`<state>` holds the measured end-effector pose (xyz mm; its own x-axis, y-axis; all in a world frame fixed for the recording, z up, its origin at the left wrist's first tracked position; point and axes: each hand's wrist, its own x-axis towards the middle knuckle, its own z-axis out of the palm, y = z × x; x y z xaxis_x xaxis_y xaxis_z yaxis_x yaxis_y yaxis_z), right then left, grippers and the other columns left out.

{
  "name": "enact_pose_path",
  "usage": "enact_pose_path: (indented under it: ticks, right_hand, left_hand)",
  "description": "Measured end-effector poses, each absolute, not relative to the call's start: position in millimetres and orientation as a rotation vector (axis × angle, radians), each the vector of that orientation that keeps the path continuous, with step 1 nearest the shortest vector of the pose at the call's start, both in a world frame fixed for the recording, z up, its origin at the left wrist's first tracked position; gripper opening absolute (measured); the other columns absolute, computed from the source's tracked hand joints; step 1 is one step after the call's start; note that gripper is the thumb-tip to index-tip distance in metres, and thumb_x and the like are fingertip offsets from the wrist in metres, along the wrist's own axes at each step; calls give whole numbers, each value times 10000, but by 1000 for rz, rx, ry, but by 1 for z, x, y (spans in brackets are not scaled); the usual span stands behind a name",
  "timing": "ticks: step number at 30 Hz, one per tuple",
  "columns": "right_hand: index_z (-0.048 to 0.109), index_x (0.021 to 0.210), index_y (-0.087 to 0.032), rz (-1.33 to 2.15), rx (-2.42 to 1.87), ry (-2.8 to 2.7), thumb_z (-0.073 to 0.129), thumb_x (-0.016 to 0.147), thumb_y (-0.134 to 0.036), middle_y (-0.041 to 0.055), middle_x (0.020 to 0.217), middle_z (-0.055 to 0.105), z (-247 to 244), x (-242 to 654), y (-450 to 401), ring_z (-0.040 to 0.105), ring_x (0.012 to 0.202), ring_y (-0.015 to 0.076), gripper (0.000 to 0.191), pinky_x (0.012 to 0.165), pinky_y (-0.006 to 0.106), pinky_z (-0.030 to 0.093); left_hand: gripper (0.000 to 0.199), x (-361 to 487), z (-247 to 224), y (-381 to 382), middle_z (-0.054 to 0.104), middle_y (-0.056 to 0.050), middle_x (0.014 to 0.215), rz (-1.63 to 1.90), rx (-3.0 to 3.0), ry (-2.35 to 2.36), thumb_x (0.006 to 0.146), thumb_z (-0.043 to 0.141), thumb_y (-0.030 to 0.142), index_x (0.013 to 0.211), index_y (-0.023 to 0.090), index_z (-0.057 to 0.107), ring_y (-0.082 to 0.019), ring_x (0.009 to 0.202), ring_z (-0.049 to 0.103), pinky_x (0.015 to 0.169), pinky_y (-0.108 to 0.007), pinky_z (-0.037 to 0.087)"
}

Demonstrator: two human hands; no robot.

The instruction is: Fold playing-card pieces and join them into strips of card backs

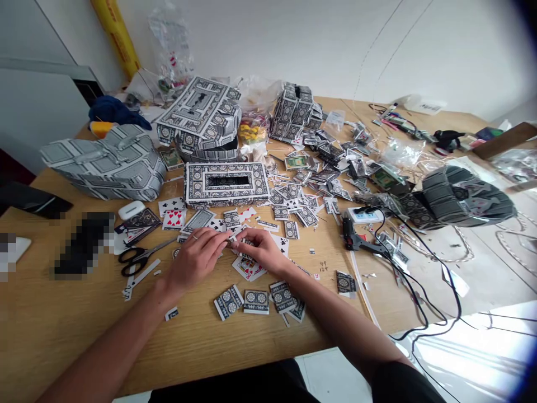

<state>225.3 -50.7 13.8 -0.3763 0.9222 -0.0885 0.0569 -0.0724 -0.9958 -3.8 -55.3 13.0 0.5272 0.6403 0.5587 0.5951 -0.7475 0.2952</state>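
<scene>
My left hand (198, 253) and my right hand (260, 250) meet over the middle of the table, fingertips pinched together on a small piece of playing card (231, 237). Most of that piece is hidden by the fingers. Face-up playing cards (248, 270) lie beneath my right hand. Closer to me rest several folded cards with dark patterned backs (256, 302). Left of my left hand are black-handled scissors (140, 257). Just beyond both hands stands a flat box made of cards (226, 183) with a slot in its top.
Larger card-built shapes (201, 112) stand at the back, with a grey one (113, 162) at left and a round one (465, 196) at right. A glue gun (356, 238) lies right of my hands, near black cables (413, 280). Loose cards (331, 151) are heaped behind it.
</scene>
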Motion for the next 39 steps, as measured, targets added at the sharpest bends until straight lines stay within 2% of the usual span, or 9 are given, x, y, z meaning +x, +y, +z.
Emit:
enact_pose_path:
  ticks: [3, 6, 11, 14, 18, 24, 27, 33, 39]
  right_hand:
    - [718, 879, -197, 1500, -1115, -1503, 777, 872, -589, -5, 799, 672, 9, 228, -48, 548, 731, 156, 396, 700, 286, 421]
    - [715, 865, -197, 1471, -1148, -1529, 778, 859, -620, -9, 776, 655, 5, 229, -45, 525, 707, 153, 427, 671, 284, 401]
    - [711, 854, -191, 1486, -1154, -1531, 783, 847, -645, -28, 715, 611, 3, 229, -44, 462, 650, 136, 460, 628, 278, 355]
    - [696, 836, -187, 1497, -1148, -1514, 783, 840, -654, -30, 702, 592, 5, 228, -45, 442, 639, 131, 475, 614, 279, 335]
    - [674, 813, -195, 1483, -1162, -1520, 762, 849, -663, -33, 685, 563, 8, 229, -45, 423, 623, 130, 478, 587, 279, 319]
    - [651, 781, -202, 1479, -1167, -1533, 752, 845, -664, -51, 639, 507, 12, 228, -45, 364, 588, 121, 477, 565, 282, 290]
    - [658, 786, -200, 1475, -1156, -1534, 744, 854, -659, -41, 661, 532, 11, 227, -45, 385, 601, 126, 472, 572, 284, 297]
    - [655, 784, -200, 1467, -1159, -1545, 737, 859, -659, -42, 657, 521, 13, 228, -45, 379, 605, 125, 472, 576, 284, 297]
    - [656, 780, -204, 1464, -1167, -1546, 737, 849, -671, -48, 645, 508, 14, 227, -45, 368, 593, 126, 479, 576, 289, 300]
  left_hand:
    - [328, -16, 20, -49, 744, -102, 1178, 1025, 2656, 1220, 1053, 565, 196, 1376, 230, 603, -265, 1135, 697, 1052, -443, 548]
    - [203, -43, 27, -41, 742, -99, 1136, 928, 2598, 1454, 1058, 538, 235, 1219, 220, 661, -279, 1124, 696, 1044, -451, 544]
    - [161, -70, 23, -40, 753, -68, 993, 1033, 2479, 1539, 1054, 521, 245, 1048, 217, 680, -231, 956, 719, 921, -363, 565]
    - [171, -65, 18, -42, 757, -67, 978, 1039, 2449, 1511, 1052, 521, 241, 1048, 210, 689, -216, 913, 716, 892, -340, 561]
    - [171, -77, 27, -37, 759, -76, 1014, 1030, 2440, 1609, 1046, 533, 257, 1062, 204, 695, -230, 980, 714, 947, -360, 559]
    - [280, -173, 48, -47, 722, -151, 1147, 880, 1950, 2352, 927, 636, 276, 1173, 148, 679, -325, 1075, 681, 1031, -575, 558]
    - [340, -214, 38, -64, 690, -145, 1195, 1077, 1636, 2496, 875, 682, 273, 1190, 147, 662, -293, 1080, 676, 1007, -539, 599]
    - [305, -235, 7, -90, 706, -22, 1128, 1294, 1316, 2303, 820, 757, 294, 1061, 240, 577, -237, 1091, 703, 1098, -547, 591]
    - [356, -232, 0, -94, 693, -54, 1202, 1373, 1267, 2238, 774, 790, 258, 1043, 221, 559, -252, 1162, 697, 1192, -571, 513]
